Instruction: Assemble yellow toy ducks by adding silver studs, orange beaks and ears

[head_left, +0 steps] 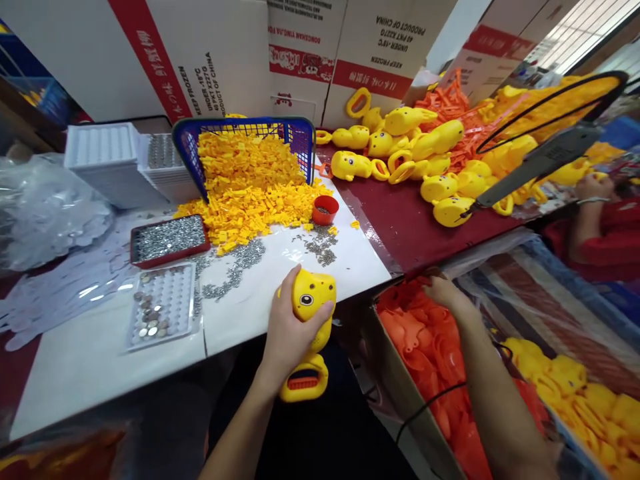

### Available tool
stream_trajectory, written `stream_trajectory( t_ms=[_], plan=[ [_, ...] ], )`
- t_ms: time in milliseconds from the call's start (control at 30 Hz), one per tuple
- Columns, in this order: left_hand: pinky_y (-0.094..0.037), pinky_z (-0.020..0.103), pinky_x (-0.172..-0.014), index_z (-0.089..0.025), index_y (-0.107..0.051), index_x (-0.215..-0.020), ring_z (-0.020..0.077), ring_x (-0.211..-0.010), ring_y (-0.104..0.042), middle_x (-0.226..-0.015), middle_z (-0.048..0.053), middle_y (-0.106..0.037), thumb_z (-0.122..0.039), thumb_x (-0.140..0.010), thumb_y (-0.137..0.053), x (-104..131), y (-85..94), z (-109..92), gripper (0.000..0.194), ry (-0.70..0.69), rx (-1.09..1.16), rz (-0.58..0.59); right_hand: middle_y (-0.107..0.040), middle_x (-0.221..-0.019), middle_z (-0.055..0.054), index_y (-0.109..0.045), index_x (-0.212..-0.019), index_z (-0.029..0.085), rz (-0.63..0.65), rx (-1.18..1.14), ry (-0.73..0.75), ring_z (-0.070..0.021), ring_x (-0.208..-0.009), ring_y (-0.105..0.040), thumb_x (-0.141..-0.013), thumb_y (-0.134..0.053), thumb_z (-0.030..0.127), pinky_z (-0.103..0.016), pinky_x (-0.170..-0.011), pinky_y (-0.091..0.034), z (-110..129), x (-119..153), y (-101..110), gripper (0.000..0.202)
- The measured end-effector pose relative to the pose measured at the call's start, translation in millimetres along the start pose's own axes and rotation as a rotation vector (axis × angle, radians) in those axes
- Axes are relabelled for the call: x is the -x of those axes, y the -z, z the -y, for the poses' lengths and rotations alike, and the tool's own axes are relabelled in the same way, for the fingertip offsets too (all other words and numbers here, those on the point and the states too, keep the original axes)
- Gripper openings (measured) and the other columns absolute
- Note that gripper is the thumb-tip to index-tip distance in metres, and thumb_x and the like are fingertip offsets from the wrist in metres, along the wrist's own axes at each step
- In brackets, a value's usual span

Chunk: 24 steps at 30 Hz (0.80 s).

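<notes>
My left hand (290, 327) is wrapped round a yellow duck-shaped toy (313, 290) with a printed eye and a loop handle, held in front of the table's near edge. An orange strip shows inside the handle. Over to the right, my right hand (446, 293) reaches down to the far end of a cardboard box (400, 393) filled with orange-red plastic parts (420, 347). Its fingers are mostly hidden, so whether it grips a part cannot be told.
A blue basket (187, 150) spills small yellow pieces beside a red cup (325, 210). Screws fill a red tray (170, 240); a white tray (173, 300) holds round metal cells. An electric screwdriver (543, 163) hangs near yellow toys (390, 143). A co-worker's arm (590, 207) is at right.
</notes>
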<state>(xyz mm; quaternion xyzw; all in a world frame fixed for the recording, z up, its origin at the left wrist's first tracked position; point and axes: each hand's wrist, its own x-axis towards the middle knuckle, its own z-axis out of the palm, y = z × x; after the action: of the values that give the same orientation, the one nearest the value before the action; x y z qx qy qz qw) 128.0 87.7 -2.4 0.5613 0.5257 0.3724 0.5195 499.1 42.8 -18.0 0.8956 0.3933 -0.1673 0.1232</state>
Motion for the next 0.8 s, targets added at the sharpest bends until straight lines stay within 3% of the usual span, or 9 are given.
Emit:
stream_trajectory(
  t_ms=[100, 200, 367, 467, 533, 633, 733, 800],
  plan=[
    [-0.04, 0.052, -0.112, -0.024, -0.051, -0.142, 0.0327, -0.126, -0.056, -0.139, 0.011, -0.059, -0.044, -0.071, -0.078, 1, -1.0, -1, 0.079, -0.01, 0.017, -0.013, -0.062, -0.129, -0.012, -0.06, -0.128, 0.016, 0.037, 0.11, -0.009, -0.0234, -0.11, -0.065, -0.096, -0.063, 0.037, -0.044, -0.093, -0.057, 16, -2, -17, 0.038],
    [-0.041, 0.052, -0.111, -0.024, -0.05, -0.143, 0.0328, -0.125, -0.057, -0.137, 0.012, -0.06, -0.043, -0.07, -0.078, 0, -2.2, -1, 0.08, -0.002, 0.03, -0.011, -0.062, -0.128, -0.013, -0.061, -0.127, 0.015, 0.068, 0.181, 0.029, -0.0234, -0.11, -0.065, -0.096, -0.064, 0.037, -0.043, -0.093, -0.057, 25, 2, -17, 0.038],
    [-0.042, 0.051, -0.11, -0.023, -0.05, -0.142, 0.0327, -0.124, -0.058, -0.135, 0.012, -0.061, -0.041, -0.07, -0.08, 1, -2.5, 1, 0.08, -0.004, 0.058, -0.031, -0.064, -0.126, -0.011, -0.061, -0.126, 0.015, 0.096, 0.266, 0.095, -0.0227, -0.109, -0.066, -0.096, -0.063, 0.037, -0.044, -0.092, -0.057, 26, 16, -1, 0.037],
    [-0.043, 0.05, -0.11, -0.025, -0.051, -0.141, 0.0316, -0.122, -0.06, -0.134, 0.011, -0.062, -0.04, -0.069, -0.082, 2, -3.3, 4, 0.08, -0.013, 0.078, -0.031, -0.07, -0.118, -0.016, -0.066, -0.123, 0.014, 0.085, 0.289, 0.174, -0.0259, -0.107, -0.069, -0.099, -0.054, 0.022, -0.043, -0.092, -0.055, 29, 37, 12, 0.027],
    [-0.044, 0.049, -0.109, -0.026, -0.051, -0.142, 0.0311, -0.121, -0.061, -0.134, 0.01, -0.062, -0.041, -0.07, -0.082, 3, -4.6, 6, 0.08, -0.015, 0.094, -0.018, -0.072, -0.116, -0.018, -0.07, -0.122, 0.017, 0.083, 0.286, 0.258, -0.0297, -0.109, -0.071, -0.097, -0.048, 0.012, -0.041, -0.09, -0.054, 37, 61, 21, 0.034],
    [-0.047, 0.047, -0.107, -0.027, -0.05, -0.142, 0.0305, -0.12, -0.061, -0.135, 0.009, -0.061, -0.042, -0.071, -0.082, 4, -4.6, 8, 0.08, -0.002, 0.164, 0.01, -0.073, -0.119, -0.011, -0.066, -0.133, 0.028, 0.048, 0.223, 0.48, -0.0269, -0.111, -0.07, -0.094, -0.046, 0.012, -0.037, -0.09, -0.054, 59, 101, 36, 0.047],
    [-0.051, 0.042, -0.102, -0.026, -0.05, -0.14, 0.0287, -0.117, -0.064, -0.133, 0.008, -0.062, -0.041, -0.07, -0.082, 7, 3.2, 7, 0.079, 0.028, 0.308, 0.013, -0.076, -0.098, -0.006, -0.059, -0.142, 0.029, -0.042, -0.075, 1.024, -0.0183, -0.087, -0.073, -0.094, -0.041, 0.01, -0.03, -0.079, -0.057, 89, 131, 51, 0.054],
    [-0.054, 0.04, -0.097, -0.025, -0.05, -0.138, 0.0277, -0.112, -0.065, -0.129, 0.008, -0.064, -0.043, -0.069, -0.082, 11, 12.6, 6, 0.078, 0.06, 0.422, -0.01, -0.076, -0.099, -0.005, -0.057, -0.143, 0.028, -0.184, -0.316, 1.297, -0.0158, -0.086, -0.073, -0.092, -0.04, 0.006, -0.026, -0.076, -0.059, 114, 138, 56, 0.058]
  ],
)
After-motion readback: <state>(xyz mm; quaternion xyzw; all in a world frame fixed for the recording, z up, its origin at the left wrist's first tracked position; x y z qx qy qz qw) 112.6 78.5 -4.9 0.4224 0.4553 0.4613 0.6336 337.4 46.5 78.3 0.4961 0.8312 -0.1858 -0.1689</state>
